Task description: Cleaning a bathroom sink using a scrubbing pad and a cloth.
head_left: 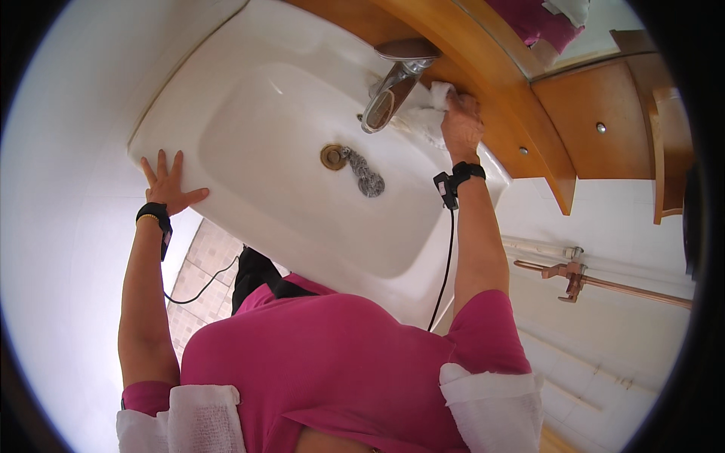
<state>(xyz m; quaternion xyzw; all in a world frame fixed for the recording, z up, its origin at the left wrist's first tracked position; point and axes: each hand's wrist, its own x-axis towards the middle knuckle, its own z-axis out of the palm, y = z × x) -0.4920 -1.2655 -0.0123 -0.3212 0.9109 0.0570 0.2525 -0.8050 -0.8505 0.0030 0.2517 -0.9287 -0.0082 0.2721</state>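
Observation:
My left hand [170, 185] lies flat with spread fingers on the left rim of a white washbasin [249, 219]. At the back right, my right hand [462, 128] is closed round a bunched white cloth [440, 96], which touches the basin's back ledge below the wooden panel. Just left of that hand, a chrome faucet [389, 97] reaches out over the bowl. In the bowl is a brass-coloured drain [333, 157], and beside it lies a grey, shiny, stringy strip [366, 177] whose kind I cannot make out.
A wooden cabinet [596, 113] with small round knobs and a mirror edge runs behind the basin. On the right wall is a copper-coloured pipe with a valve [574, 275]. A black cable [445, 272] hangs from my right wrist. Floor tiles [204, 260] show at the lower left.

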